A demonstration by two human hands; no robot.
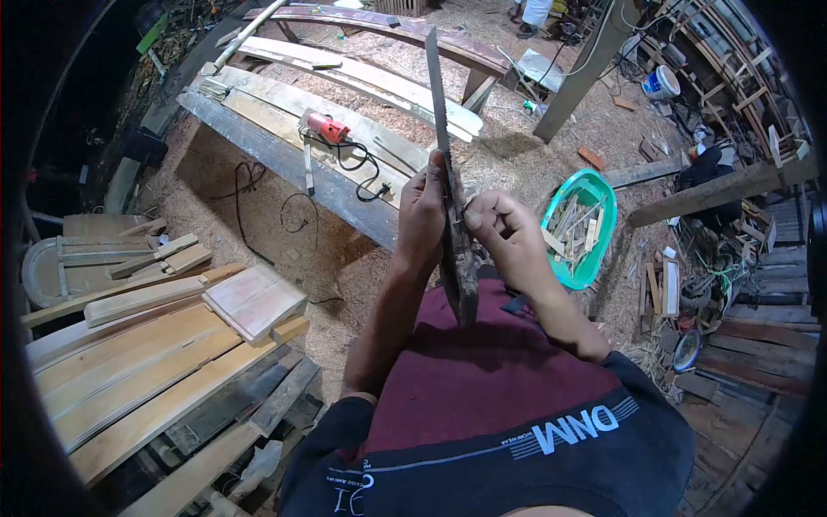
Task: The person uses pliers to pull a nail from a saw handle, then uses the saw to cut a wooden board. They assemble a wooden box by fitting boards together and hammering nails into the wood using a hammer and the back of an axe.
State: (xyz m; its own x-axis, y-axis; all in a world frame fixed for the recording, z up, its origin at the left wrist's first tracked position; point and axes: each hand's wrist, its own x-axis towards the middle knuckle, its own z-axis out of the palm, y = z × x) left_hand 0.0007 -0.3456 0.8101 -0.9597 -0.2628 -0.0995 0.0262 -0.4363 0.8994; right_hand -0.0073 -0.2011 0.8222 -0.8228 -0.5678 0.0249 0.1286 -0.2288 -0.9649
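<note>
- The long, narrow strip (441, 121) stands almost upright in front of the person's chest, its far end tipped up and away, its near end close to the apron.
- The left hand (420, 211) is wrapped around the strip near mid-length, thumb lying along it.
- The right hand (510, 239) has thumb and forefinger drawn together at the strip's edge, the other fingers curled; whether they pinch the edge or something small, I cannot tell.
- It looks stiff, with no visible sag, and probably light enough for one hand; its material is uncertain.
- The surface seems rough rather than slippery, so splinters or sharp edges are a risk.
- The best hold is likely mid-length, near the balance point, since the ends would swing.
</note>
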